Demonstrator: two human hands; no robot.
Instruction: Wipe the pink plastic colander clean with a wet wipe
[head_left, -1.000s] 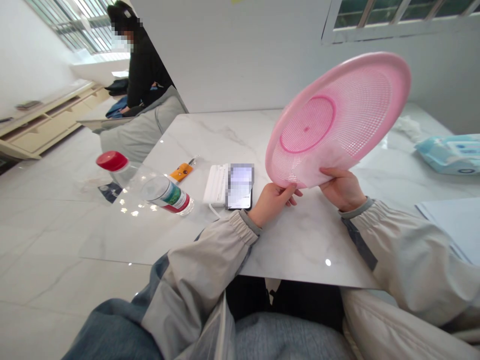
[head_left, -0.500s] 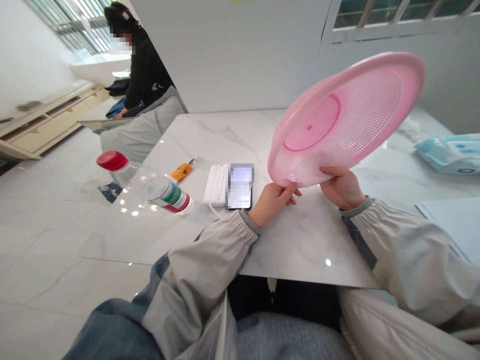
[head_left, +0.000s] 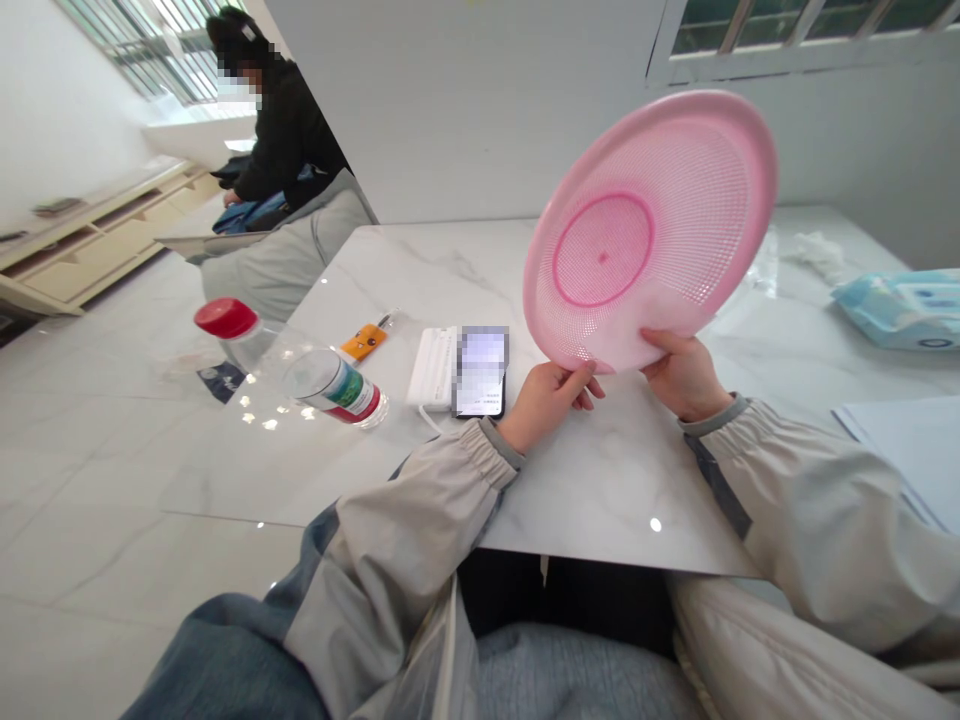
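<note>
A round pink plastic mesh colander (head_left: 604, 255) is held up on edge over the table, its inside turned toward me. My left hand (head_left: 553, 402) pinches its lower left rim between thumb and fingers. At the lower right rim, my right hand (head_left: 686, 375) is closed, with the thumb on the inner side and the fingers behind. A pale, thin wipe (head_left: 634, 325) lies against the inside of the rim under my right thumb. The fingers behind the rim are partly hidden.
On the marble-patterned table (head_left: 600, 490), a red-capped bottle (head_left: 337, 390), orange tag (head_left: 365, 342), white power bank (head_left: 430, 370) and phone (head_left: 480, 375) stand left. A blue wipes pack (head_left: 904, 310), crumpled tissue (head_left: 819, 253) and paper (head_left: 904, 450) lie right. A person (head_left: 289, 130) sits beyond.
The colander has swung left and tilted more upright, so its inside faces me more squarely. My hands stay nearly in place. The person at the back has drawn a hand in.
</note>
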